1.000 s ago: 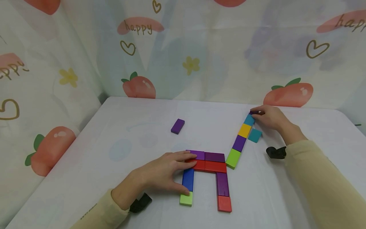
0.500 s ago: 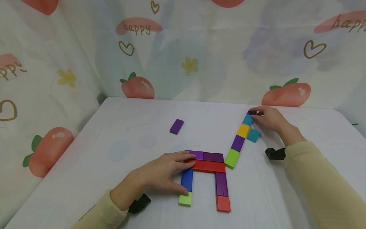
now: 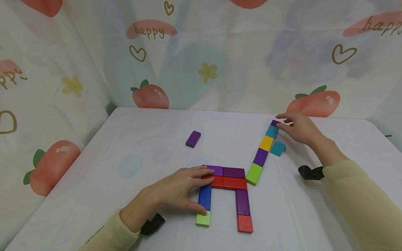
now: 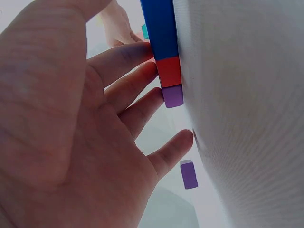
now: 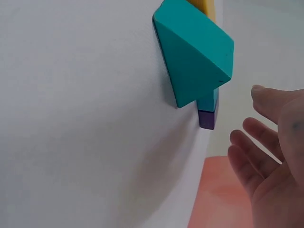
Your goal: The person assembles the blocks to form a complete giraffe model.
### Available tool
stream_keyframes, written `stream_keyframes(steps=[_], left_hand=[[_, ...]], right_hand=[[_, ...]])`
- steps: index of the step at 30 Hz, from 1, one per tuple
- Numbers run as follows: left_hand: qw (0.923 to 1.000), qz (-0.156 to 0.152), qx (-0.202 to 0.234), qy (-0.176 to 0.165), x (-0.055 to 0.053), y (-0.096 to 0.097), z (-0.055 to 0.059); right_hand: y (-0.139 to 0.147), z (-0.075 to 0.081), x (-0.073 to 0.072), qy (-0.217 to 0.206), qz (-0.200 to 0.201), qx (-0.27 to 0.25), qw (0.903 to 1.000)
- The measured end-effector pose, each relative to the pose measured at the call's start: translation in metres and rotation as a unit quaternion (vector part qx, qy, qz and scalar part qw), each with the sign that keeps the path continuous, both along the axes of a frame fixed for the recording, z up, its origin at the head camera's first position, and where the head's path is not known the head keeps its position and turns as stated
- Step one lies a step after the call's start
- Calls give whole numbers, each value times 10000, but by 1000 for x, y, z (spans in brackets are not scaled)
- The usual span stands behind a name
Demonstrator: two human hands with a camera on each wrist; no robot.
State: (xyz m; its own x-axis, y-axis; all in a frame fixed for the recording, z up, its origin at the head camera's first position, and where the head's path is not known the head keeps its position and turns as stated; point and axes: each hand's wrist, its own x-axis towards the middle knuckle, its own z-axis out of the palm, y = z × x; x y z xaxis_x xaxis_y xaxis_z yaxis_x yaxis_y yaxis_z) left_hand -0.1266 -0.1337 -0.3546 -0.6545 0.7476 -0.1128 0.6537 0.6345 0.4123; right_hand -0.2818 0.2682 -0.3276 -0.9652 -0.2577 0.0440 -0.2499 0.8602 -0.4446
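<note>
My left hand [image 3: 176,186] lies with extended fingers on a figure of flat blocks. Its fingers touch the violet block [image 3: 217,170] and the red block [image 3: 218,181]; the thumb rests near the joint of the blue block [image 3: 205,198] and a lime block [image 3: 202,220]. In the left wrist view, fingertips meet the sides of the red block [image 4: 169,72] and violet block [image 4: 173,97]. My right hand [image 3: 299,129] hovers, holding nothing, beside the small purple block [image 3: 275,123] at the far end of a slanted row. That row continues with light blue [image 3: 272,131], yellow, purple and lime blocks.
A teal wedge block [image 3: 277,148] sits right of the slanted row. A loose purple block [image 3: 193,139] lies at the back middle of the white table [image 3: 150,146]. The purple leg block [image 3: 243,203] and a red block [image 3: 245,223] form the figure's right leg. A printed cloth [image 3: 238,69] hangs behind.
My right hand has let go of the small purple block at the row's end, spreading its fingers and shifting slightly right. The left hand keeps its place on the blocks.
</note>
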Motion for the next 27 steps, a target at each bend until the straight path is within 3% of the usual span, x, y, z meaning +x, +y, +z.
stream_keyframes(steps=[8, 17, 27], left_hand=[[10000, 15, -14, 4, 0, 0, 1], [10000, 22, -3, -40, 1, 1, 2], [10000, 0, -8, 28, 1, 0, 2]], right_hand=[[-1, 5, 22, 317, 269, 14, 9991], [0, -3, 47, 391, 590, -52, 9975], [1, -11, 58, 351, 1052, 58, 9938]])
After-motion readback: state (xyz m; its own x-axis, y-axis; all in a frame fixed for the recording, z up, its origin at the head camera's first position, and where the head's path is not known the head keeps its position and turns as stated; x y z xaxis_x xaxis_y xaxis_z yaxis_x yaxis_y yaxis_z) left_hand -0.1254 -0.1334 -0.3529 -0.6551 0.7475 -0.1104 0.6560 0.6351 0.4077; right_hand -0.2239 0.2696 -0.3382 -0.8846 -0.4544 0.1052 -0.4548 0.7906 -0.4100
